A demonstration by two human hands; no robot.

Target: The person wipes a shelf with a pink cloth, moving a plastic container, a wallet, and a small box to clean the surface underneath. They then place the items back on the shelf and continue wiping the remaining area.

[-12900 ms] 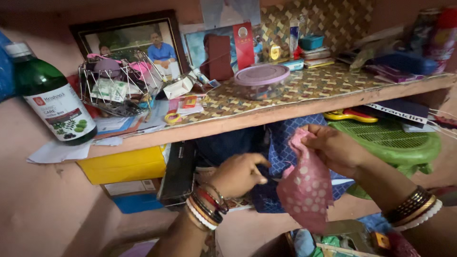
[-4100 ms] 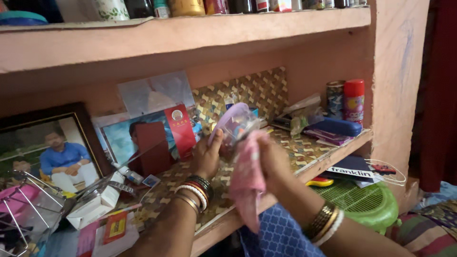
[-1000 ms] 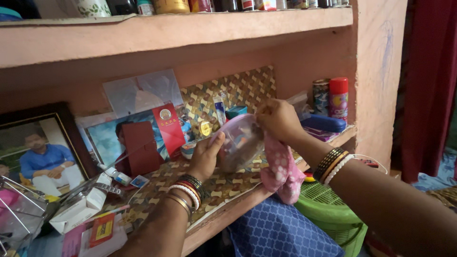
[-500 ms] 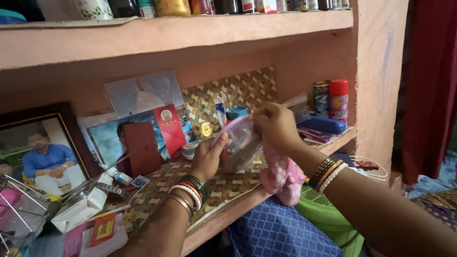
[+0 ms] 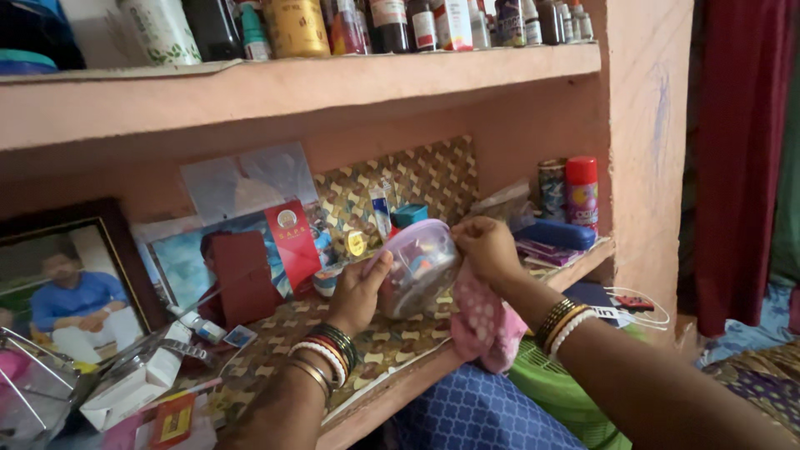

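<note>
Clear plastic, round and capped with a pale purple lid, the small container (image 5: 419, 268) is held tilted on its side above the front edge of the middle shelf (image 5: 392, 379), lid facing up and to the left. The left hand (image 5: 360, 287) grips it from the left, thumb lying along the lid's rim and the fingers curled behind the body, with a stack of red, white and gold bangles (image 5: 327, 357) on that wrist. The right hand (image 5: 487, 250) closes on the container's right edge and, in the same grasp, pinches a pink cloth with white dots (image 5: 483, 321), which hangs down past the shelf's front edge. Small coloured items show dimly through the container's wall; what they are cannot be told.

On the shelf's patterned gold-and-brown liner, a red card (image 5: 292, 243) leans against the back wall near the left hand, beside a dark red folder (image 5: 242, 275). At the shelf's left end stands a framed photograph (image 5: 71, 287). Near the right end, against the side wall, a red-capped spray can (image 5: 581, 193) stands above a dark blue case (image 5: 560, 234). Below the shelf's front edge hangs blue patterned fabric (image 5: 483, 417), with a green plastic basket (image 5: 558, 392) to its right. Bottles and jars line the upper shelf (image 5: 333, 79).
</note>
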